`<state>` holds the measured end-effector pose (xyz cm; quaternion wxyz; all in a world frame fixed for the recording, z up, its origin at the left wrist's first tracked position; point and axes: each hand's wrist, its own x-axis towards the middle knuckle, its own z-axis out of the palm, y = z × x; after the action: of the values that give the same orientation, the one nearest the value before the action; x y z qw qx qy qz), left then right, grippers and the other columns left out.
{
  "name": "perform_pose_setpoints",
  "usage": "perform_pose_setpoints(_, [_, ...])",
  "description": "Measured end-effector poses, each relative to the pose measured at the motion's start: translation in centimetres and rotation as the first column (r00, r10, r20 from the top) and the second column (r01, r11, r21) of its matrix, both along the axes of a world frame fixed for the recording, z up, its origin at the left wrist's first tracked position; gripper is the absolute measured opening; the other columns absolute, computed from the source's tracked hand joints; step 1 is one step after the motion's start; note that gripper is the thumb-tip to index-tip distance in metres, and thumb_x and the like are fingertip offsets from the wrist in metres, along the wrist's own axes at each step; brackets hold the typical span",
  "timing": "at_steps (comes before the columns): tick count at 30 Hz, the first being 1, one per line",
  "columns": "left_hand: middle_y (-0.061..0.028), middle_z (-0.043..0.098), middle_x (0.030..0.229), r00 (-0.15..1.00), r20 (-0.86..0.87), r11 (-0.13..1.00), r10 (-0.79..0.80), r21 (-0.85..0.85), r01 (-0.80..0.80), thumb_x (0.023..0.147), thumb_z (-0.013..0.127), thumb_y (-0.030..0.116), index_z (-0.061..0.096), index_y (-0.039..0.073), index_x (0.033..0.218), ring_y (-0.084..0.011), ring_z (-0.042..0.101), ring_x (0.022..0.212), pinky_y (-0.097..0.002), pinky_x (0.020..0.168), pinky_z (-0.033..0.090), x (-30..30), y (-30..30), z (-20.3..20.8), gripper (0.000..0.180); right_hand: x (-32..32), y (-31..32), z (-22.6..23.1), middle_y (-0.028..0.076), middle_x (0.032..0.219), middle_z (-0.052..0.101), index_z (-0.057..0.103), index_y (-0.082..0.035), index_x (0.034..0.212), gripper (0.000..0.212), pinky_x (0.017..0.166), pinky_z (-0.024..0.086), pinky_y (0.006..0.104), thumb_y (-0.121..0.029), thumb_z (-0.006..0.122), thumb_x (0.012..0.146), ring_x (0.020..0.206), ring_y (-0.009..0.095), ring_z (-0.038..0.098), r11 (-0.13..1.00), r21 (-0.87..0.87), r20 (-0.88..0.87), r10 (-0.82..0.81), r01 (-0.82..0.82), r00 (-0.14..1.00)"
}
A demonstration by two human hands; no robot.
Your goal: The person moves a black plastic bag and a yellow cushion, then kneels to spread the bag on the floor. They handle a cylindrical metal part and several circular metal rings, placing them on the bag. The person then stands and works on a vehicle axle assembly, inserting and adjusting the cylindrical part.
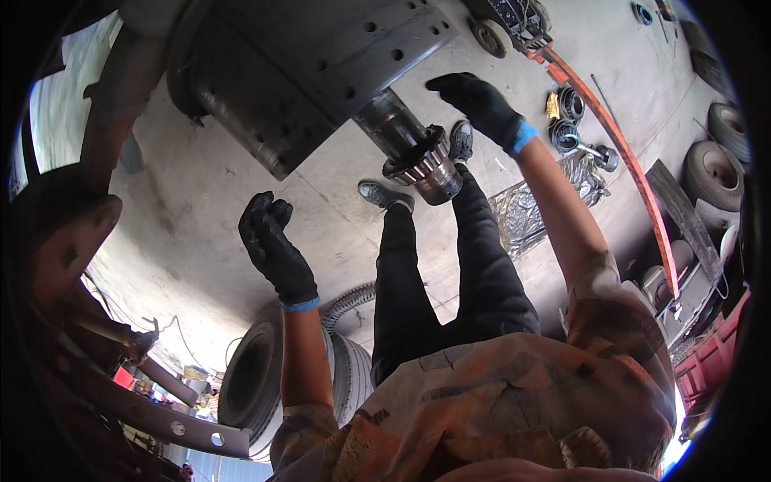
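Black gloves with blue cuffs cover both hands. My left hand (275,251) is raised below the lower corner of a dark steel frame (297,88), apart from it. Its fingers are loosely bent and nothing is in them. Beside the frame's right edge, my right hand (480,111) is held up with fingers stretched out, also holding nothing. Between the two hands a greasy axle spindle (391,124) sticks out from under the frame. A tapered roller bearing (419,159) sits around it near its end. My right hand is nearer to the spindle than my left.
Tyres (255,377) stand at my lower left. To the right lie a plastic sheet (526,205), bearing rings (564,135) and a long orange bar (614,132). More tyres (713,175) line the right side. A rusty steel beam (152,402) runs along the lower left.
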<state>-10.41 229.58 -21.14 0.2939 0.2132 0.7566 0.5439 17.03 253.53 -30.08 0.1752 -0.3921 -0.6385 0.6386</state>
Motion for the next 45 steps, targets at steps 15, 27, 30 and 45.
perform_pose_setpoints(15, [-0.0071,0.054,0.115,0.979,0.200,0.973,0.030,-0.228,0.017,0.099,0.041,0.025,0.050,0.003,0.119,-0.0167,0.058,0.093,-0.0351,0.085,0.050,9.2,1.0,-1.7,0.031,-3.8,1.7,-12.9,0.005,0.119,0.062,0.054,-0.005,0.125,0.033,0.095,0.044,0.0329,-0.008,0.052,0.092,0.110,0.015,0.055,0.682,-0.727,-0.234,-0.145,-0.074,0.961])
perform_pose_setpoints(27, [-0.0087,0.056,0.113,0.961,0.245,0.944,0.132,-0.325,-0.047,0.098,0.044,0.020,0.053,0.001,0.117,-0.0186,0.060,0.090,-0.0325,0.081,0.052,11.7,0.8,-4.2,0.028,-7.7,1.1,-15.5,0.004,0.108,0.063,0.059,-0.004,0.113,0.029,0.083,0.047,0.0277,0.001,0.056,0.084,0.096,0.011,0.058,0.522,-0.695,-0.340,0.367,-0.494,0.866])
perform_pose_setpoints(30, [-0.0104,0.054,0.119,0.958,0.264,0.939,0.108,-0.343,-0.011,0.099,0.045,0.025,0.047,0.002,0.125,-0.0202,0.058,0.097,-0.0334,0.085,0.051,11.4,0.0,-5.1,0.035,-8.0,1.1,-17.1,0.003,0.111,0.063,0.059,-0.008,0.117,0.029,0.086,0.047,0.0303,-0.006,0.055,0.088,0.101,0.013,0.057,0.577,-0.598,-0.217,0.552,-0.556,0.805])
perform_pose_setpoints(45, [-0.0028,0.056,0.106,0.904,0.329,0.941,0.274,-0.287,-0.181,0.091,0.056,0.017,0.057,0.008,0.109,-0.0132,0.056,0.081,-0.0277,0.070,0.050,11.6,-4.7,-6.9,0.021,3.7,24.3,4.3,0.009,0.106,0.064,0.046,-0.012,0.136,0.039,0.083,0.051,0.0290,-0.021,0.046,0.099,0.093,0.014,0.061,0.935,-0.344,-0.443,-0.241,0.085,0.863])
